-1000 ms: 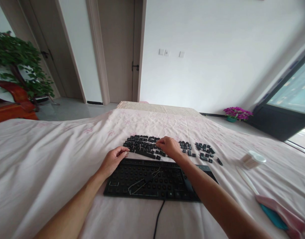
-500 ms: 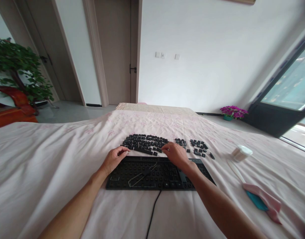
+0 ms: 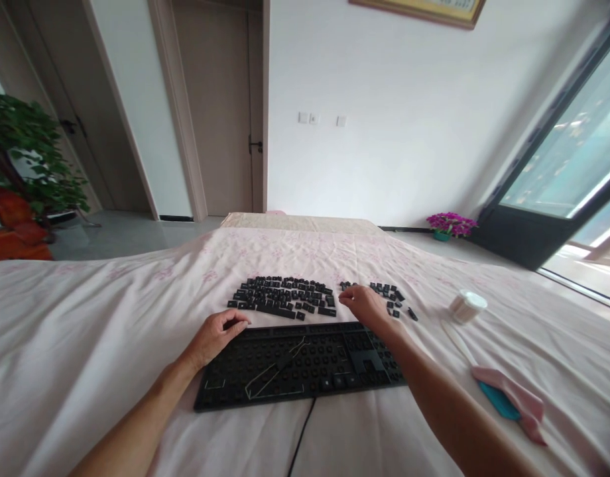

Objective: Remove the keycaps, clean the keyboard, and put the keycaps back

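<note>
Compared with a second ago, the right hand (image 3: pixel 365 306) has been shifted rightward from the large block of loose keycaps (image 3: pixel 284 297) to the smaller cluster of keycaps (image 3: pixel 388 295), fingers curled; whether one is pinched cannot be told. The left hand (image 3: pixel 215 334), loosely closed, is rested at the upper left edge of the stripped keyboard (image 3: pixel 298 363) on the bed (image 3: pixel 86 331), with the large block just beyond it.

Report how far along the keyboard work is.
Done: the keyboard is stripped, its keycaps laid out on the sheet. In hand: right hand among the smaller keycap group; left hand at the keyboard's corner. Left: every socket is bare.
</note>
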### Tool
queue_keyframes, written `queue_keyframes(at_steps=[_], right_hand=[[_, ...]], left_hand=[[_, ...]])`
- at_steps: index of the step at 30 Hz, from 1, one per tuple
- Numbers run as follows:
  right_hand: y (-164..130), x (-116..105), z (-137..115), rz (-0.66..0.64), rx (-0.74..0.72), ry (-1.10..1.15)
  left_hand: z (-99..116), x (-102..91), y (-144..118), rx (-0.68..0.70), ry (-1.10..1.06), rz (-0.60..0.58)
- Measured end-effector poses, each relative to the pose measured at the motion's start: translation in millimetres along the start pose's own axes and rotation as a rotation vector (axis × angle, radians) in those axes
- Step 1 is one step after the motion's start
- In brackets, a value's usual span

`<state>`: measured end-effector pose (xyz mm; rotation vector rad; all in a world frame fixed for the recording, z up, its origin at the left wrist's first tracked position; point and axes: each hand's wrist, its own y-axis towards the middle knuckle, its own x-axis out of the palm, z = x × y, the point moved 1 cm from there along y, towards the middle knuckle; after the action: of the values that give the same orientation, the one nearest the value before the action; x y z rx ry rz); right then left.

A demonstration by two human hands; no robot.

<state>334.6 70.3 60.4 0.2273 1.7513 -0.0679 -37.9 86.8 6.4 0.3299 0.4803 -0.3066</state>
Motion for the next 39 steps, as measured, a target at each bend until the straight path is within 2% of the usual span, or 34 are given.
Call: queue_keyframes(at_steps=[7,15,22,27,32,39], right_hand=[[29,15,-6,-0.062,-0.059,-0.025],[31,26,-9,-0.100,-0.077,-0.028],[31,21,-8,-0.076,-0.079,-0.016],[42,12,-5,-0.024,-0.052,-0.009],[50,11,-13,-0.003,-0.034,-0.014],[33,13,-27,-0.066,-0.168,0.031]], left_hand=[[-2,1.7,2,-0.023,0.023,-0.023],[-6,2.8,5,-0.049,0.036,-0.045],[-6,2.6,5,-0.052,0.057,-0.056],[-5,2.3,5,-0.052,0.051,-0.051],[-6,1.7,5,-0.041,0.057,-0.055],[-7,1.9,7,-0.056,0.052,-0.060]])
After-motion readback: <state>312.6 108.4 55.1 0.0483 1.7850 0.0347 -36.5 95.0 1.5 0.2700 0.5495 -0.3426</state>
